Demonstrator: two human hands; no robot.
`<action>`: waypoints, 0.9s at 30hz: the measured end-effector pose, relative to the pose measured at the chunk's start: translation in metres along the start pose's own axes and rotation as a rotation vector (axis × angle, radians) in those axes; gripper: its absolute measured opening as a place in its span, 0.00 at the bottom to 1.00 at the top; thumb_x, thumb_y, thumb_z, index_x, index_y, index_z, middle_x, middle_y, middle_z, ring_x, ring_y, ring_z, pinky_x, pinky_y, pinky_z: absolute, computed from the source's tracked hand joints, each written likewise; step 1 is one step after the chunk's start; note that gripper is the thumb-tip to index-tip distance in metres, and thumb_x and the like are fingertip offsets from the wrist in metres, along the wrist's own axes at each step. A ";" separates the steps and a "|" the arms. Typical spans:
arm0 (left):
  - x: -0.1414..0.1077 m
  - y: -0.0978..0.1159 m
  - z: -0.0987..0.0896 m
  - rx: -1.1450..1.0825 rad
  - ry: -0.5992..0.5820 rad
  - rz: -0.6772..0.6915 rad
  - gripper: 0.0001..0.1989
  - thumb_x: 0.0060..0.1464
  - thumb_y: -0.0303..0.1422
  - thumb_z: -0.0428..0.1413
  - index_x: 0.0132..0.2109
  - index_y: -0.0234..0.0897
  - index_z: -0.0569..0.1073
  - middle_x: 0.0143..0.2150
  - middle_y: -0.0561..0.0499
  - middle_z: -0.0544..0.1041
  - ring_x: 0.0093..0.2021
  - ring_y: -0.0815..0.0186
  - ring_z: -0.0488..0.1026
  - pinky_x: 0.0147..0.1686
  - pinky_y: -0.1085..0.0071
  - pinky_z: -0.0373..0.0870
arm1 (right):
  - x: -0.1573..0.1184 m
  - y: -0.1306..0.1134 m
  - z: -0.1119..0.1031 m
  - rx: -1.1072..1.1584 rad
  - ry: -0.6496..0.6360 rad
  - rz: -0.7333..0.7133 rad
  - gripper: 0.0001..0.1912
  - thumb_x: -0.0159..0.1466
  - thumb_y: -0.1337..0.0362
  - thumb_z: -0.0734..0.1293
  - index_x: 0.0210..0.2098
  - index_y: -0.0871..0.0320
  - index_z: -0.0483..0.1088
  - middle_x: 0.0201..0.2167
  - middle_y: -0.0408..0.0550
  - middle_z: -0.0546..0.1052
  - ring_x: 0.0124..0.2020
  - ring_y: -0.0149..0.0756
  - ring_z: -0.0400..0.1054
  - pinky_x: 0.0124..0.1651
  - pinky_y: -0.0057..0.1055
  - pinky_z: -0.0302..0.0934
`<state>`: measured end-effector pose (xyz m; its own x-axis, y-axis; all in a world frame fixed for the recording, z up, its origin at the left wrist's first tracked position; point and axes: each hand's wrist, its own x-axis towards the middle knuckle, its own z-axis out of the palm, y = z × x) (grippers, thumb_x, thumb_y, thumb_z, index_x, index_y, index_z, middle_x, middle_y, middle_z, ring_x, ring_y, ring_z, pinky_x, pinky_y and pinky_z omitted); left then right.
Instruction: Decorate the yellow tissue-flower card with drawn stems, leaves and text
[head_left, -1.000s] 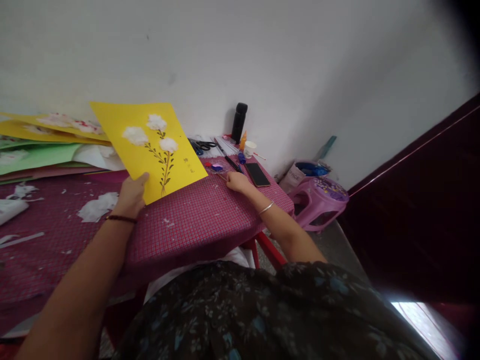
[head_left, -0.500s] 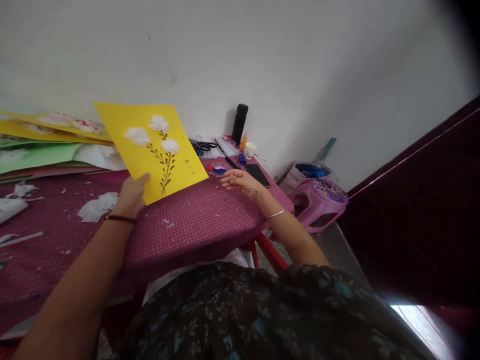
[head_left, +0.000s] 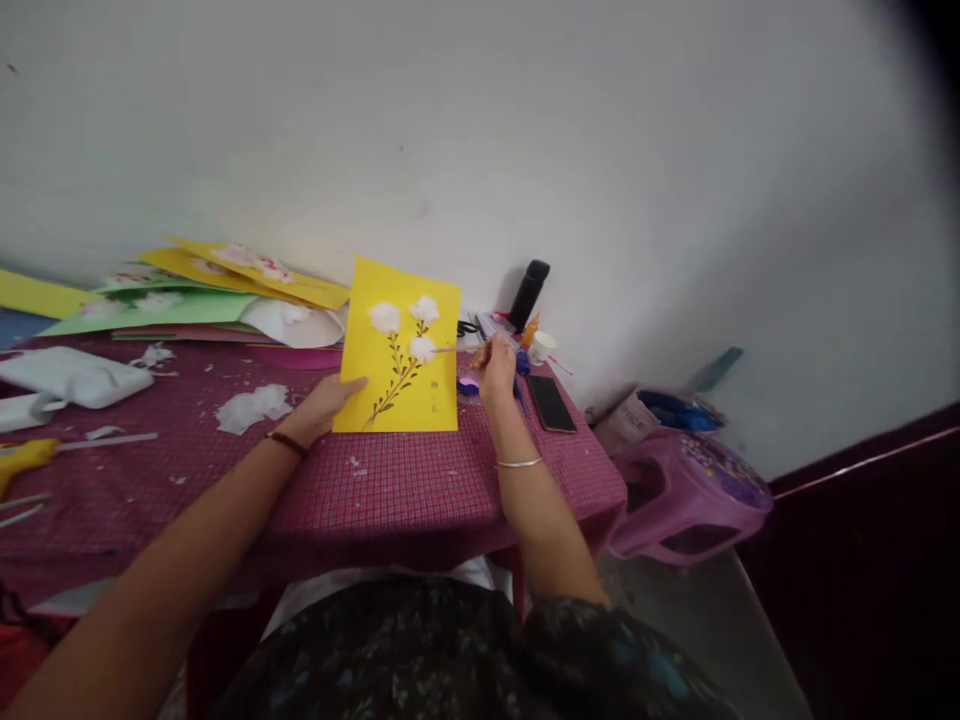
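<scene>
A yellow card [head_left: 360,400] with three white puffy flowers on a painted leafy stem stands tilted up above the table. My left hand [head_left: 328,403] grips its lower left edge, thumb in front. My right hand [head_left: 496,368] is closed round a thin paintbrush [head_left: 454,349], just right of the card. The brush tip reaches the lowest white flower [head_left: 422,349]; whether it touches cannot be made out. Below the right hand lie small blue and pink paint patches [head_left: 469,385], partly covered by the card and hand.
On the checked tablecloth [head_left: 420,480] lie a white tissue scrap [head_left: 253,408], a yellow glue gun [head_left: 26,458] and a phone [head_left: 551,403]. Stacked cards [head_left: 202,300] lean at the back left. A black bottle [head_left: 529,296] and white cup [head_left: 541,347] stand behind. A pink stool [head_left: 690,500] is at right.
My right hand, formerly open and without a brush, now holds a paintbrush up against the card's lowest flower. The card is turned more upright. The view has shifted left.
</scene>
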<state>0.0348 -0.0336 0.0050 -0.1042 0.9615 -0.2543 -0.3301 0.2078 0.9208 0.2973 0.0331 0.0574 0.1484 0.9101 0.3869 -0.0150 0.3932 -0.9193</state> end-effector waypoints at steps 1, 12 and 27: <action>0.000 0.000 -0.001 0.000 0.000 0.005 0.11 0.61 0.30 0.59 0.50 0.32 0.76 0.45 0.43 0.81 0.41 0.60 0.80 0.39 0.63 0.81 | -0.004 0.004 0.002 -0.007 -0.007 -0.036 0.19 0.72 0.49 0.51 0.33 0.51 0.62 0.19 0.39 0.61 0.20 0.32 0.57 0.27 0.32 0.59; -0.001 0.002 -0.002 0.033 -0.015 0.039 0.17 0.52 0.24 0.58 0.50 0.30 0.78 0.40 0.41 0.85 0.41 0.51 0.83 0.37 0.62 0.83 | -0.020 0.028 0.004 0.056 -0.132 -0.165 0.21 0.69 0.42 0.58 0.34 0.52 0.64 0.20 0.41 0.70 0.19 0.31 0.62 0.24 0.32 0.59; -0.003 0.002 -0.003 0.122 -0.011 0.050 0.14 0.52 0.26 0.59 0.47 0.34 0.79 0.41 0.41 0.85 0.45 0.50 0.83 0.40 0.60 0.83 | -0.019 0.033 0.005 -0.072 -0.179 -0.226 0.22 0.69 0.40 0.55 0.35 0.50 0.64 0.23 0.39 0.72 0.19 0.30 0.63 0.26 0.32 0.57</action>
<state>0.0317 -0.0368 0.0071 -0.1066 0.9730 -0.2047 -0.2081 0.1795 0.9615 0.2886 0.0301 0.0200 -0.0364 0.8119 0.5827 0.0701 0.5837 -0.8089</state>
